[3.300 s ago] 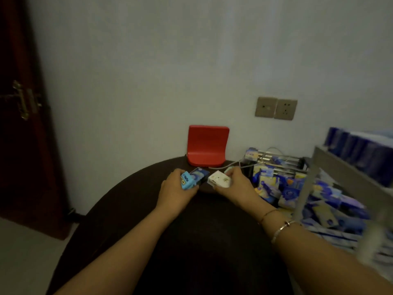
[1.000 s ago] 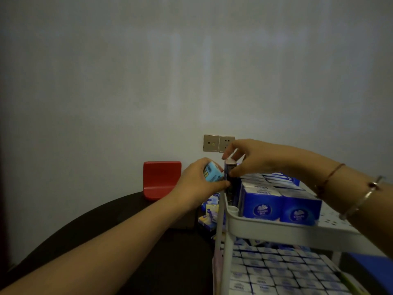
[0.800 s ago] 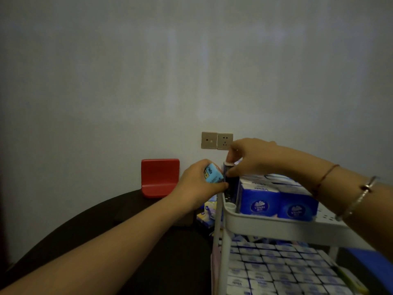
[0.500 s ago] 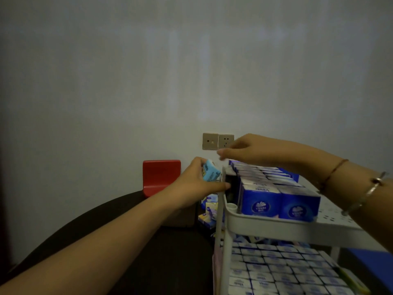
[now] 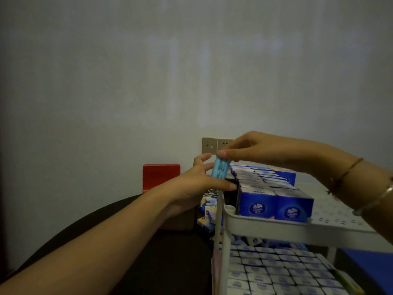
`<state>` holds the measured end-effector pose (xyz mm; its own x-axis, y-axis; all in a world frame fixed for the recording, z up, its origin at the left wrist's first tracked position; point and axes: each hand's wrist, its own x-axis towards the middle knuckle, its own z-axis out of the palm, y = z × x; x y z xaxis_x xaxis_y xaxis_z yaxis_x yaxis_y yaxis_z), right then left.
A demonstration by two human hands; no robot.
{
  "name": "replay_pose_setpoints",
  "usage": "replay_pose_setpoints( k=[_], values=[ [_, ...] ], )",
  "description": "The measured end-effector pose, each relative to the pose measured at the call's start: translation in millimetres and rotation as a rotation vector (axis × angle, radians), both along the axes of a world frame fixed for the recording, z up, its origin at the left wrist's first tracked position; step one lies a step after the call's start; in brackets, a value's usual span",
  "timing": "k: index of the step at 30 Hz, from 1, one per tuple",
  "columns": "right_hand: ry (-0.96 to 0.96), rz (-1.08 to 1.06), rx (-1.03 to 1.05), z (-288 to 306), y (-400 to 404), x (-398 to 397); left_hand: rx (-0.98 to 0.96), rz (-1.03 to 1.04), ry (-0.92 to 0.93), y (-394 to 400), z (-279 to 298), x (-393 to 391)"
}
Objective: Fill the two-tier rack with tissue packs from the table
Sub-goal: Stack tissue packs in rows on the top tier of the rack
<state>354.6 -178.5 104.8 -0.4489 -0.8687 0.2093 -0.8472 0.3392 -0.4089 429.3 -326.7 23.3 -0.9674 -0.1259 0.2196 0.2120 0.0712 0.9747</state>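
A white two-tier rack stands at the right. Rows of dark blue tissue packs fill the left part of its upper tier, and several pale packs line the lower tier. A light blue tissue pack is upright above the upper tier's near left corner. My left hand holds it from the left, thumb below and fingers behind. My right hand reaches in from the right and pinches its top edge.
A dark round table lies left of the rack, with loose tissue packs on it close to the rack's post. A red stand sits at the table's far edge by the wall. Wall sockets are behind my hands.
My right hand let go of the dark pack it set in the upper tier and moved onto the light blue pack. My left hand turned that pack upright toward the rack.
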Motion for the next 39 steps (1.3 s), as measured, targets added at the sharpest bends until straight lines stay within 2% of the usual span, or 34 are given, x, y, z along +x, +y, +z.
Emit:
replay_pose_setpoints(
  k=[5, 8, 11, 16, 22, 27, 30, 33, 36, 39],
  values=[
    [0.141, -0.036, 0.206, 0.4, -5.1, 2.4, -0.085, -0.119, -0.176, -18.7, -9.0, 8.2],
    [0.212, -0.058, 0.286, -1.8, -10.2, 2.9, -0.125, -0.141, -0.217, -21.0, -12.9, 7.9],
    [0.288, -0.062, 0.281, -2.0, -15.4, 3.5, -0.120, -0.111, -0.225, -18.0, -14.0, 5.9],
    [0.250, -0.078, 0.231, -6.3, -15.4, 3.2, -0.119, -0.083, -0.224, -8.0, -17.4, 3.3],
    [0.466, -0.135, 0.191, -23.0, -13.3, 6.0, -0.047, -0.049, -0.215, -1.1, -22.3, 2.9],
    [0.497, -0.225, 0.231, -20.9, -5.6, 6.3, -0.016, -0.038, -0.211, 2.1, -24.9, 5.1],
    [0.365, -0.246, 0.157, -15.9, 5.9, 7.7, 0.023, -0.019, -0.202, 8.1, -27.6, 6.2],
    [0.275, -0.251, -0.056, -25.1, 28.4, 2.8, 0.071, -0.002, -0.163, 16.5, -37.4, 10.1],
    [0.259, -0.356, -0.224, -49.7, 62.4, -2.4, 0.072, -0.018, -0.137, 24.2, -57.0, 15.2],
    [0.289, -0.459, -0.260, -79.4, 94.6, 6.0, 0.017, -0.022, -0.127, 37.8, -81.3, 17.6]
  ],
)
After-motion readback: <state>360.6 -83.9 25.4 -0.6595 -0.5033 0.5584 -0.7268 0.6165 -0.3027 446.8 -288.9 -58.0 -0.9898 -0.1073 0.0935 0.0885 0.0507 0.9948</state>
